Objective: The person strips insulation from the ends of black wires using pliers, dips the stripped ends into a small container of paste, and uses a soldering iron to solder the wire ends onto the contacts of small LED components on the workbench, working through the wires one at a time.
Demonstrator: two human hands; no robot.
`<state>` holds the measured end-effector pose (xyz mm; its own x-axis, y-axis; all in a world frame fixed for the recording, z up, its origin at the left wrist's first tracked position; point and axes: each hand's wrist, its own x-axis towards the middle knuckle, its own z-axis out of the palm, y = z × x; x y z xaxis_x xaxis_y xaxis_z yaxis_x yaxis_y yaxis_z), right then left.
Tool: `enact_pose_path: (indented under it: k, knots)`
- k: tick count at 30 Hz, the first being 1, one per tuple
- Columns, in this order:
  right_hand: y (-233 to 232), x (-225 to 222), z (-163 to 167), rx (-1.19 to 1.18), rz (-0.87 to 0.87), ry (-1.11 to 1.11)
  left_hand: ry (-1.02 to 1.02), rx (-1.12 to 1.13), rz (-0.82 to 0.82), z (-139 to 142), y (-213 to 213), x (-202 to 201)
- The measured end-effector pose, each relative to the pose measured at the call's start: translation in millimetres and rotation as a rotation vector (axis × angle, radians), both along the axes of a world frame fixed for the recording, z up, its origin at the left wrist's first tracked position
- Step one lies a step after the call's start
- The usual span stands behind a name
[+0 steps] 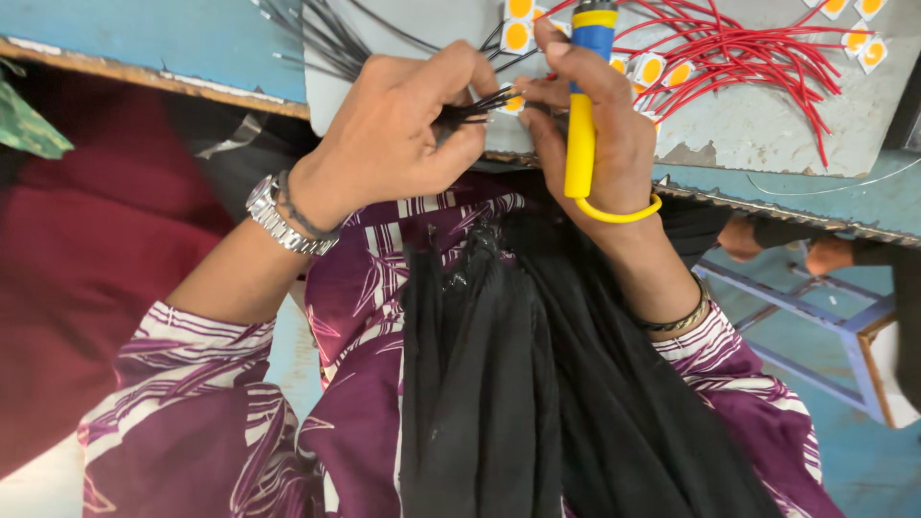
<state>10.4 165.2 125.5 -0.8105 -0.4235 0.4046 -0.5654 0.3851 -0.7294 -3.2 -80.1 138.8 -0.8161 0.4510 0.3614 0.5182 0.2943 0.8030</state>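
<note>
The left hand [403, 125] pinched a bundle of thin black wires [475, 105] between thumb and fingers, the wire ends poking out rightward toward the right hand [595, 125]. That hand was closed around a yellow-and-blue tool [581, 115] — its long axis ran nearly straight up and away, the yellow loop at the wrist. Both hung over the grey board's [748, 125] near edge, where red wires [748, 58] and small orange-centred squares [518, 36] lay loose.

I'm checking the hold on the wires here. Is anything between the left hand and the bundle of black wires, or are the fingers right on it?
Nothing visible stands between them: the left hand pinches the black wires directly in its fingertips. The right hand, gripping the yellow and blue tool, sits close beside the pinch but does not cover it.
</note>
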Motion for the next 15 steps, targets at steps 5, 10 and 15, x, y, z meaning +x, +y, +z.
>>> enact_pose_path:
  k: [5,10,15]
  knots:
    - [-2.5,-0.4,2.2,-0.056,-0.003,-0.036,0.050,-0.032,0.062,2.6,1.6,2.2]
    - [-2.5,-0.7,1.7,-0.067,-0.015,-0.059,0.161,-0.066,0.027,3.4,-1.4,1.8]
    - [-2.0,-1.9,4.5,-0.057,-0.016,-0.039,0.234,-0.165,0.014,6.5,-1.2,0.3]
